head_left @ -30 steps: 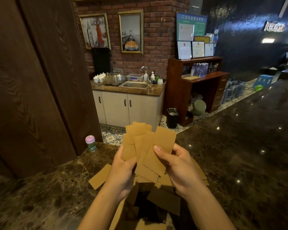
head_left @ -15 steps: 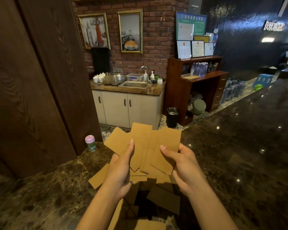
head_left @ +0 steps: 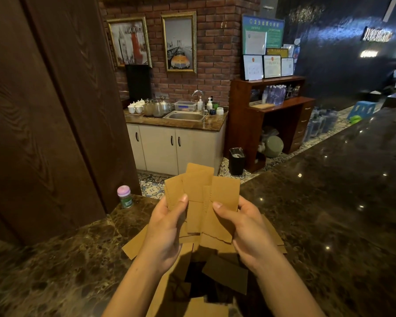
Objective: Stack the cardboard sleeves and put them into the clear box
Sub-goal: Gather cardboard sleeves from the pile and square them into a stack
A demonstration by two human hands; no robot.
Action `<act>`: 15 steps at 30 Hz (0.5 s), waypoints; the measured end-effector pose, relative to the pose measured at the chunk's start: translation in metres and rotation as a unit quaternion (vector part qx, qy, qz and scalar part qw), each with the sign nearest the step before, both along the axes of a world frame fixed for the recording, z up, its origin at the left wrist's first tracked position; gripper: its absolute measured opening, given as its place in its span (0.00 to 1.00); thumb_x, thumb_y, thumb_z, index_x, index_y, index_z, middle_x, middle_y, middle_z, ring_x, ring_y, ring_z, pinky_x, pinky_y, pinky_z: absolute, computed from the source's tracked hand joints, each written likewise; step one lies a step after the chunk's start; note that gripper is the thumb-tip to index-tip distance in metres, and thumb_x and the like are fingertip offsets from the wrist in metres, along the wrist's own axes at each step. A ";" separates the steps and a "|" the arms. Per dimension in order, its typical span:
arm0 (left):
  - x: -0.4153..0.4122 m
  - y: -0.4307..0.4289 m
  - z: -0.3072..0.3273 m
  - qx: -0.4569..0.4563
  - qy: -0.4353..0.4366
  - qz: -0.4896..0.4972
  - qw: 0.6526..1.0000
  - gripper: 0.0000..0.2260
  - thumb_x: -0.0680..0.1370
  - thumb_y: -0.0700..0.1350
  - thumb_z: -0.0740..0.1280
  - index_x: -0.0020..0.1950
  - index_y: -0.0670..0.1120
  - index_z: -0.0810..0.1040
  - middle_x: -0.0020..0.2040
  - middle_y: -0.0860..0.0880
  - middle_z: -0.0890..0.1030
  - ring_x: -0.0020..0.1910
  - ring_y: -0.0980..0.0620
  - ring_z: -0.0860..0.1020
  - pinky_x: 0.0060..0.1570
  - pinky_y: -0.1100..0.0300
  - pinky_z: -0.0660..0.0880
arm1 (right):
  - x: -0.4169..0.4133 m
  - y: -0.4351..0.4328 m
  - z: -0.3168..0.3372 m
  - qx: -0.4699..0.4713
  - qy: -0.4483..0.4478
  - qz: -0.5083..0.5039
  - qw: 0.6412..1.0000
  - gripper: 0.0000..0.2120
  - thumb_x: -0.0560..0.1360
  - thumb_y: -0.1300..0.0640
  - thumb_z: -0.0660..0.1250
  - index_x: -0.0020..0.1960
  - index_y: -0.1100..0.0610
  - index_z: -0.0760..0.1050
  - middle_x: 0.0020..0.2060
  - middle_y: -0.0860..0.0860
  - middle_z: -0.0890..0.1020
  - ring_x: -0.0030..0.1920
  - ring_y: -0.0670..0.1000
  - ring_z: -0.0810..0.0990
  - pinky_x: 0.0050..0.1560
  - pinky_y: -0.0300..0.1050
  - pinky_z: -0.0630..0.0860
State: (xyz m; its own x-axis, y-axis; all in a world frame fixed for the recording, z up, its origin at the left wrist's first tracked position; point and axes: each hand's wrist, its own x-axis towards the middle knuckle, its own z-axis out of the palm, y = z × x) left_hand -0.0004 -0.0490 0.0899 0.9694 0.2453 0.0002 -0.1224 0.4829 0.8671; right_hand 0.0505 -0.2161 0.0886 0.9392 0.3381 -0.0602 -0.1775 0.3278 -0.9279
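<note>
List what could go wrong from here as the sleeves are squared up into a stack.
1. The cardboard sleeves held between the left hand and right hand are fanned and uneven; one may well slip out.
2. Loose sleeves lie scattered on the dark marble counter, some in shadow under the arms, so a few could be missed.
3. No clear box is in view, so carrying the stack may be awkward.

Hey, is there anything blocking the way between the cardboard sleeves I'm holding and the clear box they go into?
I cannot tell: no clear box shows in this view. Both hands, left and right, hold the fanned brown cardboard sleeves above the dark marble counter. Under them lie only more loose brown sleeves.
</note>
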 end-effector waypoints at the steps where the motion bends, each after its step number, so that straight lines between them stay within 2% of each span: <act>1: 0.000 0.000 0.000 0.007 -0.004 0.004 1.000 0.20 0.78 0.48 0.70 0.70 0.46 0.78 0.61 0.41 0.86 0.59 0.41 0.85 0.48 0.52 0.84 | -0.001 0.000 0.001 -0.003 -0.007 0.007 1.000 0.15 0.79 0.61 0.74 0.65 0.53 0.82 0.56 0.53 0.90 0.56 0.54 0.89 0.51 0.48 0.86; 4: 0.000 0.000 0.000 -0.001 -0.018 0.013 1.000 0.21 0.76 0.46 0.71 0.69 0.46 0.77 0.60 0.42 0.87 0.59 0.42 0.86 0.47 0.54 0.84 | -0.004 0.001 0.002 -0.006 -0.022 -0.012 1.000 0.15 0.79 0.61 0.74 0.65 0.52 0.81 0.56 0.53 0.90 0.57 0.54 0.89 0.57 0.54 0.85; 6: 0.001 0.000 0.001 -0.021 -0.018 0.004 1.000 0.21 0.76 0.44 0.71 0.69 0.45 0.77 0.60 0.42 0.87 0.58 0.43 0.86 0.47 0.54 0.84 | -0.003 0.000 0.004 0.015 -0.017 -0.046 0.999 0.14 0.79 0.62 0.74 0.64 0.53 0.81 0.55 0.53 0.90 0.56 0.55 0.89 0.57 0.57 0.85; 10: 0.003 0.005 -0.003 -0.037 -0.007 0.009 0.999 0.22 0.76 0.43 0.72 0.69 0.45 0.77 0.61 0.41 0.86 0.59 0.41 0.86 0.47 0.52 0.85 | 0.003 -0.009 0.010 0.094 0.030 -0.081 0.992 0.10 0.81 0.62 0.70 0.61 0.55 0.82 0.50 0.53 0.91 0.49 0.52 0.90 0.40 0.46 0.87; 15: 0.005 0.005 -0.005 -0.007 -0.024 0.014 1.000 0.25 0.71 0.42 0.76 0.68 0.47 0.78 0.59 0.42 0.87 0.58 0.43 0.86 0.48 0.54 0.85 | 0.004 -0.014 0.010 0.107 0.020 -0.015 0.994 0.17 0.73 0.58 0.73 0.62 0.56 0.82 0.54 0.56 0.90 0.52 0.53 0.90 0.46 0.49 0.86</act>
